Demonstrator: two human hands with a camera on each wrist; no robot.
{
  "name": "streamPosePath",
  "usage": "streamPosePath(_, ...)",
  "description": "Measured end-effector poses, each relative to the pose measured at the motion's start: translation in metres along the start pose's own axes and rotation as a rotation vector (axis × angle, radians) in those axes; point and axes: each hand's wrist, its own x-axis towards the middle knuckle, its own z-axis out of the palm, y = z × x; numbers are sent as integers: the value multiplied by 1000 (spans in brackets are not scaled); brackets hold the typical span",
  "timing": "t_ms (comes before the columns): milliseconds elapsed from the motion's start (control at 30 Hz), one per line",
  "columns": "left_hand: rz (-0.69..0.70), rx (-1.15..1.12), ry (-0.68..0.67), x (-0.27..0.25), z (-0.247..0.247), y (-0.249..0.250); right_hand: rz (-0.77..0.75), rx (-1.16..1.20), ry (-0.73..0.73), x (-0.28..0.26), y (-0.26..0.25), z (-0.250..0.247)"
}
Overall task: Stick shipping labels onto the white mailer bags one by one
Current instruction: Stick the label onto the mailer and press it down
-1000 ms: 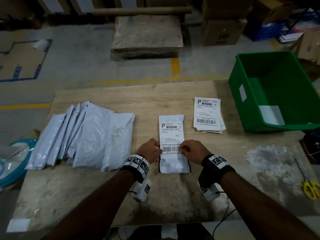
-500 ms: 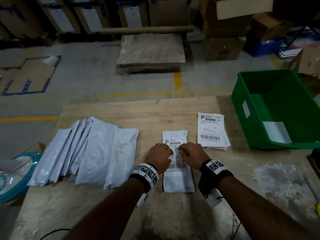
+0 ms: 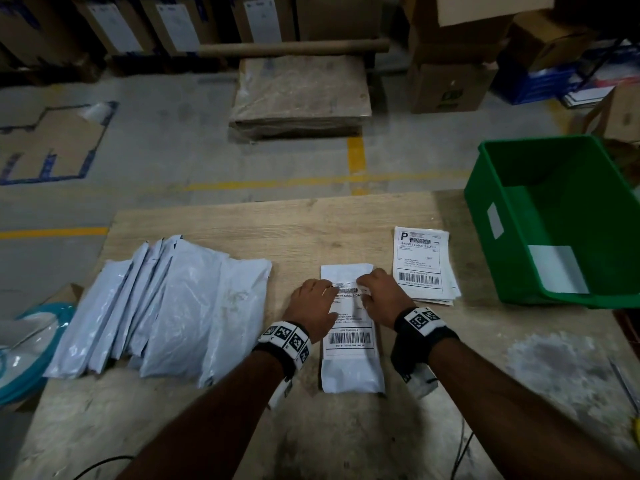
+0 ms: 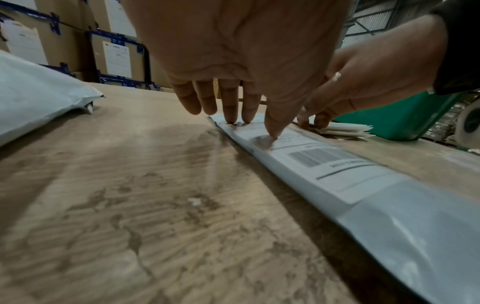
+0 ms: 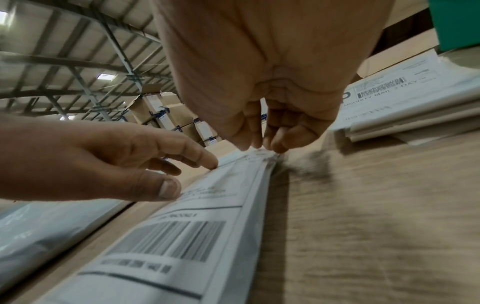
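A white mailer bag (image 3: 351, 374) lies flat on the wooden table (image 3: 277, 230) in front of me, with a shipping label (image 3: 349, 337) on top of it. My left hand (image 3: 313, 301) presses straight fingers (image 4: 246, 119) on the label's upper left part. My right hand (image 3: 381, 296) presses bent fingertips (image 5: 275, 146) on the label's upper right edge. Neither hand grips anything. A stack of loose shipping labels (image 3: 420, 265) lies just right of the bag. A fanned pile of unlabelled white mailer bags (image 3: 156, 306) lies at the left.
A green plastic bin (image 3: 554, 216) stands at the table's right side, beyond the label stack. Scissors (image 3: 623, 386) lie at the right edge. A teal and white object (image 3: 24, 344) sits off the table's left edge. Cardboard boxes (image 3: 450, 84) stand on the floor behind.
Both hands have slid up the label, from the lower barcode area to its top part. The bag has stayed in place.
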Motion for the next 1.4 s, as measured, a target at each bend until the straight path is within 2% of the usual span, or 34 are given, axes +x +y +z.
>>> streamPosePath(100, -1, -12, 5, 1, 2, -3, -1, -16, -6, 1, 1, -1)
streamPosePath(233, 10, -5, 14, 2, 3, -4, -19, 7, 62, 4, 3, -1)
streamPosePath(333, 8, -5, -1, 2, 5, -6, 7, 27, 29, 7, 6, -1)
streamPosePath(500, 23, -14, 3, 3, 8, -9, 35, 119, 179, 3, 11, -5)
streamPosePath(633, 30, -13, 9, 3, 10, -11, -20, 78, 80, -7, 14, 0)
streamPosePath(767, 32, -26, -21, 2, 14, -13, -45, 166, 220, -16, 14, -3)
streamPosePath(900, 38, -31, -36, -2, 16, -15, -60, 68, 34, -33, 9, -1)
streamPosePath(933, 41, -30, -36, -3, 16, -15, -53, 64, 38, -36, 9, -1)
streamPosePath(1067, 26, -29, -38, -10, 14, -12, -96, 103, 213, -49, 12, 5)
streamPosePath(1133, 23, -60, 3, -15, 13, -10, -103, 95, 197, -61, 13, 10)
streamPosePath(1233, 94, -90, 79, -26, 12, -4, -85, 105, 140, -82, 12, 20)
streamPosePath(1400, 186, -49, 73, -48, 20, 2, -83, 134, 151, -100, 8, 32)
